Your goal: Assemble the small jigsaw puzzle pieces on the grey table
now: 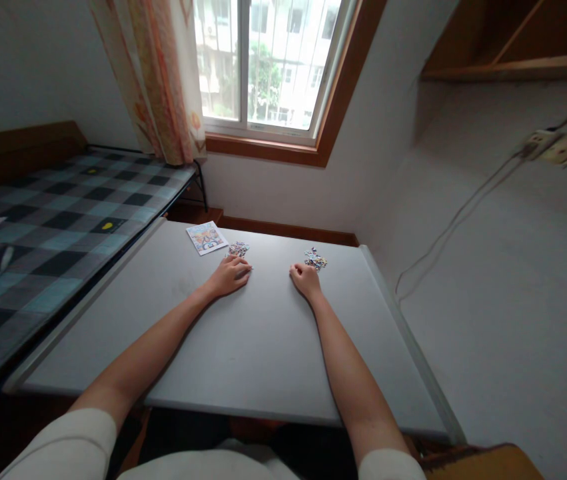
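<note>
We had both hands apart on table surface. Left hand, fingers loosely bent, lay at near side of left heap of small pieces; right hand, curled, lay at near side of right heap. Whether either gripped piece, we could not tell. Both heaps sat near surface's far edge. Picture card lay just beside left heap, toward far left corner. Past left edge, we saw checked bed.

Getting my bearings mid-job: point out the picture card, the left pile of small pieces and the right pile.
Picture card [206,238]: head view, middle of its printed face.
Left pile [239,249]: head view, middle of its visible pieces.
Right pile [316,259]: head view, middle of its visible pieces.
</note>
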`<action>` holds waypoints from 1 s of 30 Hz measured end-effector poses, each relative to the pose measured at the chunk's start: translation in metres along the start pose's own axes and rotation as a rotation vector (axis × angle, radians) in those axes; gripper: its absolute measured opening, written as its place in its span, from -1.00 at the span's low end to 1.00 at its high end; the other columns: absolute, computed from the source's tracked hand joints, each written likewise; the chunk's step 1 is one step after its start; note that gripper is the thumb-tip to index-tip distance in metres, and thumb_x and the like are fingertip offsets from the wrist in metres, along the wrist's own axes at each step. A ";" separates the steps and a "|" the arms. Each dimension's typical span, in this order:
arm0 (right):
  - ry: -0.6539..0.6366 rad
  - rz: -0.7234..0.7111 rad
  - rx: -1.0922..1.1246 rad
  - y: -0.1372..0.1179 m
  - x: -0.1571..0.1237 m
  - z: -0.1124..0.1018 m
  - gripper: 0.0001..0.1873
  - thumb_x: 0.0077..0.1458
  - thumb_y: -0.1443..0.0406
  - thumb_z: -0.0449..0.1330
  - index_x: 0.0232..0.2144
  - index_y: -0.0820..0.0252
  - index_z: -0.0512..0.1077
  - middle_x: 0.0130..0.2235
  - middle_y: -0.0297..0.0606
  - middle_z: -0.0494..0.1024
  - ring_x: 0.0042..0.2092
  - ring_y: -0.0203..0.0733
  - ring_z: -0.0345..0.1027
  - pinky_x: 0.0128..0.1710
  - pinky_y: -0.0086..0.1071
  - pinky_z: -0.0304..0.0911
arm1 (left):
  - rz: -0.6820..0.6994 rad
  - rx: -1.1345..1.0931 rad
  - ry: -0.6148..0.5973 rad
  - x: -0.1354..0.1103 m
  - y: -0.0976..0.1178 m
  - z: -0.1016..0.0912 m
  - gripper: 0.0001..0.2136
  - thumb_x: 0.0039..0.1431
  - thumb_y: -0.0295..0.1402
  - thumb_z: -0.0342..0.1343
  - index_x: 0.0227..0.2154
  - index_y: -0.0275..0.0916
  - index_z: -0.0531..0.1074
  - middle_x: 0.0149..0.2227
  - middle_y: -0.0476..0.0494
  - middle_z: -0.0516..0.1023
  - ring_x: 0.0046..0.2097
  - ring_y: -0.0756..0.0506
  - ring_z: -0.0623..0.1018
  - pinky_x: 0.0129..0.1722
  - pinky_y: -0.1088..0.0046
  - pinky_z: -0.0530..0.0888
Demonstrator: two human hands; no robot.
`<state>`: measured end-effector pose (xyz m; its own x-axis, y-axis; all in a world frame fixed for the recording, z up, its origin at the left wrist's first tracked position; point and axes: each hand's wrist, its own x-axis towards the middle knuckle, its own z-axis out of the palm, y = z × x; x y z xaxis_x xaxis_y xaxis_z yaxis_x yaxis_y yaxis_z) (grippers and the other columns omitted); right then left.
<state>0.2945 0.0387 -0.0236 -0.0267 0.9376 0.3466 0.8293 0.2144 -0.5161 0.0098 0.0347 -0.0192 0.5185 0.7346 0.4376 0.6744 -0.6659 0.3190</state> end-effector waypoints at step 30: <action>-0.005 0.000 -0.016 -0.001 0.001 -0.002 -0.64 0.11 0.21 0.02 -0.68 0.18 0.31 -0.63 -0.31 0.34 -0.52 -0.28 0.14 -0.41 -0.41 -0.02 | 0.038 -0.055 0.027 0.001 -0.004 0.003 -0.80 0.16 -0.37 0.04 -0.24 -0.16 0.55 -0.07 -0.10 0.58 0.02 -0.15 0.48 0.11 0.22 0.36</action>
<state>0.2944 0.0384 -0.0213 -0.0296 0.9391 0.3424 0.8383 0.2099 -0.5032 0.0092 0.0389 -0.0219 0.5284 0.7056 0.4722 0.6244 -0.6998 0.3469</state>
